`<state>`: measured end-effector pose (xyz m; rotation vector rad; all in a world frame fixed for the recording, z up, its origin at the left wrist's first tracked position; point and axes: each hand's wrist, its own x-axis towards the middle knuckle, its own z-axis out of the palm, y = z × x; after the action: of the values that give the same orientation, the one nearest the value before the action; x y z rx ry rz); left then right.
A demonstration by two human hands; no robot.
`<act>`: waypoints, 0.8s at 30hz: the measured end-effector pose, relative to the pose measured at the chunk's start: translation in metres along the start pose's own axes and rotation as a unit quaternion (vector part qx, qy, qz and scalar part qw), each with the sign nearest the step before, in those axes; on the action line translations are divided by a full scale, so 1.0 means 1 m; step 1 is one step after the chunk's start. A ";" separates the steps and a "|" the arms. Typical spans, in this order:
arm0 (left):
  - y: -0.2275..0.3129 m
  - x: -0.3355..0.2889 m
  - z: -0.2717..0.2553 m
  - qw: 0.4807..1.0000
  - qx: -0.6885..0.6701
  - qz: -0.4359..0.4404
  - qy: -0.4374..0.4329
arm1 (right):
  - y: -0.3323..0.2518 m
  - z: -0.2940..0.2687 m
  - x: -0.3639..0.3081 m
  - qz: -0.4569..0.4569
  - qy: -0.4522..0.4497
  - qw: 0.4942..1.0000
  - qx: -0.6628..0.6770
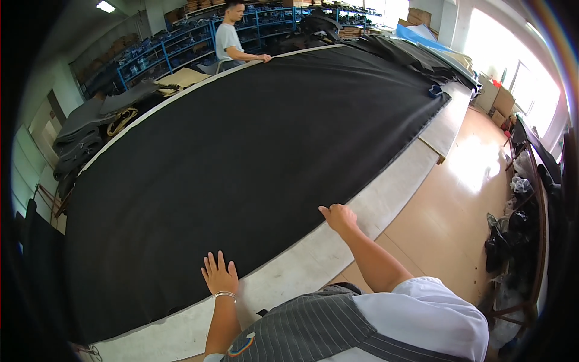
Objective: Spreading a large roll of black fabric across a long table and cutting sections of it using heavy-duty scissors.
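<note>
A large sheet of black fabric [241, 157] is spread over a long pale table [289, 271], whose bare near margin shows beyond the cloth's edge. My left hand [219, 276] lies flat on the cloth near that edge, fingers spread, a bracelet at the wrist. Further to the right, my right hand [341, 217] is closed at the fabric's near edge, thumb toward the cloth; the fold in its grip is mostly hidden. A small dark blue object [435, 91] rests by the cloth's far right corner.
Across the table another person [229, 42] has a hand at the far edge. Blue shelves [166, 54] stand behind. Folded dark cloth [78, 139] is piled at left, more dark fabric [398, 54] at the far end. A rack with plastic bags [522, 205] lines the right-hand aisle.
</note>
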<state>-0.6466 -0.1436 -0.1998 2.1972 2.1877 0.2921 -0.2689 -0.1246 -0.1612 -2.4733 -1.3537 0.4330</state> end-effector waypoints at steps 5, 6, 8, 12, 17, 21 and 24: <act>0.005 0.002 -0.004 1.000 -0.005 0.001 -0.009 | -0.040 0.007 -0.007 -0.245 0.101 0.962 0.060; 0.005 0.002 -0.004 1.000 -0.003 0.002 -0.011 | -0.044 0.015 -0.007 -0.347 0.165 0.922 0.043; 0.004 0.003 -0.001 1.000 -0.004 0.004 -0.006 | -0.049 0.034 -0.011 -0.339 0.087 0.936 -0.032; 0.001 0.001 -0.002 1.000 -0.013 -0.004 -0.006 | -0.045 0.048 -0.020 -0.313 0.020 0.945 -0.093; -0.004 -0.002 -0.011 1.000 -0.002 -0.015 -0.016 | -0.041 0.052 -0.020 -0.313 0.026 0.944 -0.098; -0.026 -0.005 -0.014 0.998 -0.003 -0.055 -0.013 | -0.040 0.053 -0.020 -0.316 0.035 0.943 -0.098; -0.042 -0.010 -0.022 0.996 0.001 -0.089 -0.019 | -0.040 0.053 -0.020 -0.315 0.039 0.944 -0.094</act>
<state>-0.6912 -0.1553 -0.1853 1.9725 2.3434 0.2381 -0.3304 -0.1148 -0.1921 -1.9891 -2.1086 0.0538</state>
